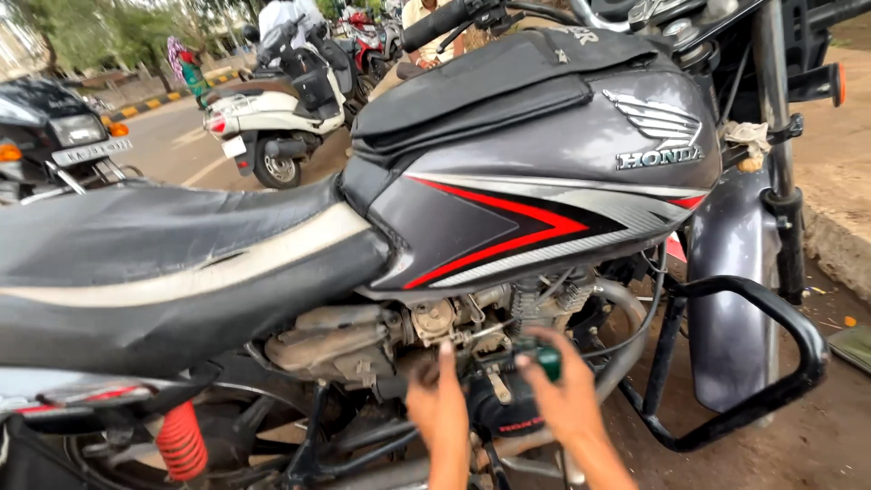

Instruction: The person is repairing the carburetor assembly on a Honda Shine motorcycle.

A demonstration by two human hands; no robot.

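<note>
Reaching under the grey fuel tank (544,154), we clamp our right hand (567,399) around a green-handled screwdriver (535,356) whose shaft lies leftward toward the engine (435,327), while our left hand (437,404) rests open-fingered just beside its tip.

Soft, even daylight is filling the outdoor scene, giving only faint shadows under the motorcycle's seat (163,263). A mild sheen is showing on the grey fuel tank (581,145). Under the tank, the engine (426,331) is sitting in dimmer shade. Both hands, left hand (442,404) and right hand (567,390), are looking slightly motion-blurred. The parked scooter (281,109) behind is appearing softer, and lines are bending slightly near the frame edges.
</note>
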